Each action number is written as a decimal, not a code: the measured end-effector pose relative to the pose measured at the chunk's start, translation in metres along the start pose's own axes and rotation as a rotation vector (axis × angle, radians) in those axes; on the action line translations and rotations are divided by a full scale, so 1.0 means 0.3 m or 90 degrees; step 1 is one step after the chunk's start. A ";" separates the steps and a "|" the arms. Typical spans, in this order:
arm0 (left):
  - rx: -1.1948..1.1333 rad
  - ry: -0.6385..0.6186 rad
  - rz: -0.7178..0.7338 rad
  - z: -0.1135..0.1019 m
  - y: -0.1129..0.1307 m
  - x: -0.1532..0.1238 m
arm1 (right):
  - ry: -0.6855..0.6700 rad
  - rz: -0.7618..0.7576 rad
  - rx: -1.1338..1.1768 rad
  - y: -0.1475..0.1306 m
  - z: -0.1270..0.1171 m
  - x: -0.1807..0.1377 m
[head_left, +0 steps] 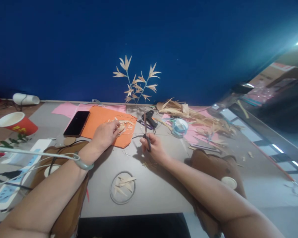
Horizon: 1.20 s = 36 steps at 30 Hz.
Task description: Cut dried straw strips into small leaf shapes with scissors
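Over an orange sheet (99, 115) lies my left hand (106, 133), its fingers curled together at a small heap of pale corn husk scraps (125, 125). The fingertips are partly hidden among the scraps. My right hand (155, 149) grips scissors (145, 130) by their dark handles, blades pointing away towards the blue wall. Just beyond the blades is a black glue gun (151, 119). Nearer me, cut pale husk pieces (124, 185) lie inside a round dish or ring (111, 195). At the wall stands a branch with husk flowers (136, 84).
Left are a black phone (77, 123), a red paper cup (17, 123) and a power strip (27, 178) with cables. Dried husks (181, 110), a roll of pale-blue tape (180, 127) and tweezers (204, 148) lie right. Brown padded shapes (214, 168) flank the work area.
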<state>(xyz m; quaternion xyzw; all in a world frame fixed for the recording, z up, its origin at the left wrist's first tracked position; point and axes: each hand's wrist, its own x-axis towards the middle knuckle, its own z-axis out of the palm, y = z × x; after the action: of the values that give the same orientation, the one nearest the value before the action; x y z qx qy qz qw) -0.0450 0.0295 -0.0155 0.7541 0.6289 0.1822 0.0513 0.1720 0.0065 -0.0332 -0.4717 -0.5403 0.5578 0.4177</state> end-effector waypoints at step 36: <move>-0.593 -0.114 -0.071 -0.011 0.083 -0.027 | 0.024 -0.038 0.028 -0.002 -0.009 -0.012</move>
<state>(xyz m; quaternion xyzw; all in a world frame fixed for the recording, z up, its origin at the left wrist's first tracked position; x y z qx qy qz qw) -0.0242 0.0160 -0.0066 0.6288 0.5128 0.3757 0.4478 0.1755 0.0037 -0.0324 -0.4569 -0.5338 0.5474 0.4545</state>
